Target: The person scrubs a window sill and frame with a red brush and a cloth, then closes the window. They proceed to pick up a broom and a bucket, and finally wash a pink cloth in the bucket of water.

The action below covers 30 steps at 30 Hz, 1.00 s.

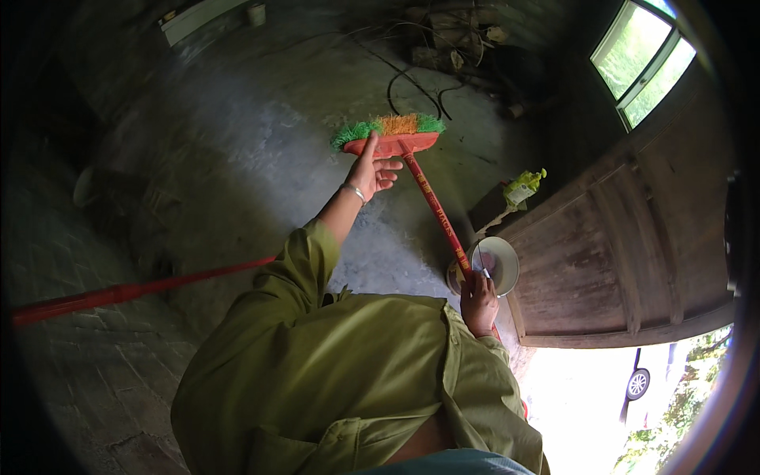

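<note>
A push broom lies in front of me with its red plastic head (pixel 389 144) facing away and green and orange bristles (pixel 398 124) along the far edge. Its red handle (pixel 436 208), printed with writing, slants down to my right hand (pixel 480 304), which is closed around it. My left hand (pixel 371 175), with a metal bracelet at the wrist, reaches to the left part of the broom head. Its fingers are spread and grip nothing; one finger overlaps the head, and whether it touches I cannot tell. A white bucket (pixel 509 267) stands just beyond my right hand.
A red pole (pixel 142 289) extends at left. Wooden panelling (pixel 576 273) borders the right, beside a green-yellow bag (pixel 522 189). Dark hose or cable (pixel 389 95) loops on the concrete floor (pixel 237 119) near piled wood (pixel 457 35). A bright doorway (pixel 570 404) opens at lower right.
</note>
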Available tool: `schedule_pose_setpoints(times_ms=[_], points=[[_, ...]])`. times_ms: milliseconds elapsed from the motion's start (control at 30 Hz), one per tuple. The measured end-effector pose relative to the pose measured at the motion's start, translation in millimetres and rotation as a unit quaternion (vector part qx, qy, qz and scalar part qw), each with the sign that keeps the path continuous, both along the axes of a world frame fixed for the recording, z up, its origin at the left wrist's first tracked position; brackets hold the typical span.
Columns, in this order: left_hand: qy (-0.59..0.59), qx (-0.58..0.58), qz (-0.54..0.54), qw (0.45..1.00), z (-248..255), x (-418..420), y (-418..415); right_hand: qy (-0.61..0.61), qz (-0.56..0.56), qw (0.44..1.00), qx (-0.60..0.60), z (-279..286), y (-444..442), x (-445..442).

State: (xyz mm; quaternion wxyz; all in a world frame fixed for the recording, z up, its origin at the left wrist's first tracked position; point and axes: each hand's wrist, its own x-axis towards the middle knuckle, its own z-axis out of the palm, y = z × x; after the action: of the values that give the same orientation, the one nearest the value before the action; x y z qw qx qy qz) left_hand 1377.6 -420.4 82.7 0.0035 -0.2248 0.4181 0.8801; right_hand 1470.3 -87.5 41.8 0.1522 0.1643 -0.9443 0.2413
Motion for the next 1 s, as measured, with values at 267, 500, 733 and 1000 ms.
schedule_pose_setpoints(times_ms=[267, 500, 733, 1000], points=[[0.003, 0.021, -0.087, 0.996, -36.8, -5.0, -18.3, 0.02, -0.006, 1.0, 0.0, 0.3, 3.2, 5.1], [-0.02, -0.236, -0.097, 0.967, -103.5, 30.5, -28.0, -0.001, -0.012, 0.999, -0.033, -0.5, -0.6, 0.8], [0.004, -0.291, 0.01, 0.957, -42.0, 35.1, -12.1, 0.008, -0.017, 0.999, -0.028, -5.2, -3.9, 1.8], [-0.047, 0.048, 0.049, 0.997, -33.8, -3.0, -10.9, 0.051, 0.024, 0.998, -0.009, -17.5, 0.0, -1.7]])
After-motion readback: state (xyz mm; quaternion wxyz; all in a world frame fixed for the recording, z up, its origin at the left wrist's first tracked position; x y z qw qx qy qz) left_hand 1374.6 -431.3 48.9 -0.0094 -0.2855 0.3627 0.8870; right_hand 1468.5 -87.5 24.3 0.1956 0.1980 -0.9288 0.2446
